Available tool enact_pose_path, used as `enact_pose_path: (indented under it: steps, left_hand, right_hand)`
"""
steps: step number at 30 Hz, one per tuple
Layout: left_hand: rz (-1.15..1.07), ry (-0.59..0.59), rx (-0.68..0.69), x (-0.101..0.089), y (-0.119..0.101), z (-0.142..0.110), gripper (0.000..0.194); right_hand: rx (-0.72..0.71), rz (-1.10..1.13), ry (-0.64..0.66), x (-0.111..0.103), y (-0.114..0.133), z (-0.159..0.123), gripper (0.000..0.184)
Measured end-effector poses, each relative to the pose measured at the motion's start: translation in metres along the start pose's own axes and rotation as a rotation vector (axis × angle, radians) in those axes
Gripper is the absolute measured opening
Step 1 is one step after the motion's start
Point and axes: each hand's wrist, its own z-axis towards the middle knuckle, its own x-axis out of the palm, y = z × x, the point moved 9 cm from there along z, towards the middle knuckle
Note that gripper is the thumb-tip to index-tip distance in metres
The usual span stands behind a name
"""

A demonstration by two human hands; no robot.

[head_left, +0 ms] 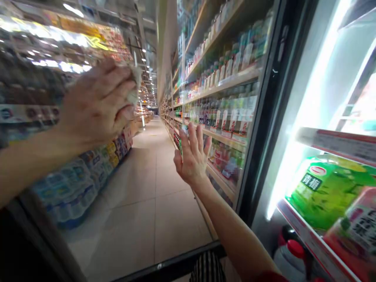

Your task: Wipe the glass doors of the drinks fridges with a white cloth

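Note:
My left hand point(98, 103) is raised at the left, its fingers closed on a pale, crumpled cloth point(134, 86). The hand is slightly blurred, and only the cloth's edge shows past the fingers. It is up against or just before the clear pane of a glass door, whose dark frame point(173, 261) runs along the bottom. Lower and nearer the middle, my right hand point(192, 156) is open, fingers spread and palm turned to the pane. Nothing is in it. The aisle and shelved bottles are visible through the glass.
At the right, a lit cooler shelf point(320, 246) holds a green package point(329, 188) and a pink package point(357, 231). A red-capped container point(293, 252) stands below. Beyond the glass lie a tiled aisle point(147, 172), bottle shelves point(226, 82) and stacked bottle packs point(73, 192).

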Motion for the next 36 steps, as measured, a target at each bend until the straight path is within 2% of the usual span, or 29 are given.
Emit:
enact_pose_path:
  steps: [2, 3, 4, 5, 6, 7, 8, 9, 11, 13, 15, 17, 18, 19, 20, 21, 23, 24, 25, 26, 29, 30, 31, 32, 34, 35, 36]
  left_hand:
    - [0.123, 0.032, 0.056, -0.005, 0.027, 0.004, 0.049]
    - [0.191, -0.014, -0.01, -0.014, 0.049, 0.007, 0.048]
    - [0.247, -0.113, -0.145, -0.027, 0.074, 0.008, 0.047]
    - [0.285, -0.215, -0.277, -0.041, 0.092, 0.006, 0.045]
    - [0.297, -0.306, -0.389, -0.051, 0.1, 0.001, 0.044]
    - [0.285, -0.342, -0.402, -0.054, 0.094, -0.001, 0.045]
    - [0.254, -0.285, -0.293, -0.045, 0.073, 0.003, 0.048]
    - [0.203, -0.192, -0.123, -0.032, 0.043, 0.005, 0.048]
    - [0.209, -0.107, 0.087, -0.014, -0.006, -0.001, 0.042]
    - [0.219, -0.032, 0.24, -0.004, -0.028, -0.01, 0.036]
    - [0.236, -0.087, 0.146, -0.018, -0.006, -0.011, 0.037]
    - [0.265, -0.238, -0.109, -0.043, 0.037, -0.014, 0.045]
    - [0.279, -0.291, -0.213, -0.051, 0.051, -0.017, 0.048]
    - [0.286, -0.303, -0.257, -0.052, 0.057, -0.02, 0.051]
    - [0.283, -0.269, -0.227, -0.047, 0.052, -0.021, 0.052]
    - [0.274, -0.194, -0.141, -0.036, 0.039, -0.022, 0.051]
    - [0.242, 0.007, 0.143, -0.008, 0.004, -0.028, 0.045]
    - [0.23, 0.079, 0.256, 0.0, -0.009, -0.034, 0.043]
    - [0.231, 0.105, 0.303, 0.001, -0.012, -0.036, 0.041]
    - [0.245, 0.078, 0.259, -0.004, -0.004, -0.035, 0.041]
    - [0.315, -0.181, -0.202, -0.037, 0.046, -0.029, 0.045]
    - [0.323, -0.226, -0.278, -0.041, 0.051, -0.03, 0.047]
    - [0.318, -0.227, -0.253, -0.037, 0.044, -0.029, 0.046]
    - [0.3, -0.178, -0.126, -0.027, 0.027, -0.028, 0.044]
    - [0.248, -0.03, 0.246, -0.003, -0.018, -0.034, 0.041]
    - [0.224, 0.019, 0.376, 0.003, -0.033, -0.041, 0.04]
    - [0.207, 0.033, 0.424, 0.003, -0.036, -0.045, 0.041]
  right_hand:
    - [-0.002, 0.0, -0.036, -0.003, 0.001, 0.0, 0.055]
    - [-0.005, 0.004, -0.053, -0.005, 0.002, 0.0, 0.055]
    - [-0.004, 0.008, -0.068, -0.006, 0.003, 0.0, 0.055]
    - [-0.001, 0.013, -0.076, -0.007, 0.003, 0.0, 0.056]
    - [0.002, 0.019, -0.083, -0.008, 0.004, -0.001, 0.057]
    - [0.001, 0.022, -0.091, -0.009, 0.005, -0.001, 0.059]
    - [-0.003, 0.021, -0.098, -0.011, 0.006, -0.001, 0.06]
    - [-0.009, 0.015, -0.107, -0.012, 0.007, 0.0, 0.061]
    - [-0.02, -0.004, -0.12, -0.014, 0.009, 0.0, 0.061]
    - [-0.024, -0.021, -0.127, -0.014, 0.009, 0.001, 0.059]
    - [-0.025, -0.028, -0.133, -0.014, 0.01, 0.001, 0.058]
    - [-0.029, -0.029, -0.146, -0.013, 0.01, 0.0, 0.059]
    - [-0.026, -0.03, -0.148, -0.013, 0.01, 0.0, 0.059]
    - [-0.019, -0.031, -0.151, -0.012, 0.01, 0.0, 0.059]
    - [-0.015, -0.032, -0.151, -0.012, 0.01, 0.0, 0.059]
    - [-0.014, -0.034, -0.149, -0.012, 0.01, -0.001, 0.059]
    - [-0.011, -0.036, -0.141, -0.012, 0.01, -0.001, 0.058]
    - [-0.012, -0.035, -0.139, -0.012, 0.01, -0.001, 0.058]
    - [-0.011, -0.033, -0.13, -0.013, 0.01, 0.0, 0.058]
    - [-0.007, -0.03, -0.121, -0.013, 0.01, 0.0, 0.059]
    - [0.007, -0.021, -0.114, -0.015, 0.011, 0.001, 0.058]
    - [0.01, -0.022, -0.118, -0.016, 0.011, 0.001, 0.057]
    - [0.012, -0.023, -0.123, -0.016, 0.011, 0.001, 0.056]
    - [0.011, -0.024, -0.13, -0.016, 0.011, 0.001, 0.056]
    - [0.001, -0.022, -0.138, -0.015, 0.01, 0.0, 0.055]
    - [-0.006, -0.017, -0.144, -0.014, 0.009, -0.001, 0.055]
    - [-0.011, -0.01, -0.147, -0.014, 0.007, -0.002, 0.055]
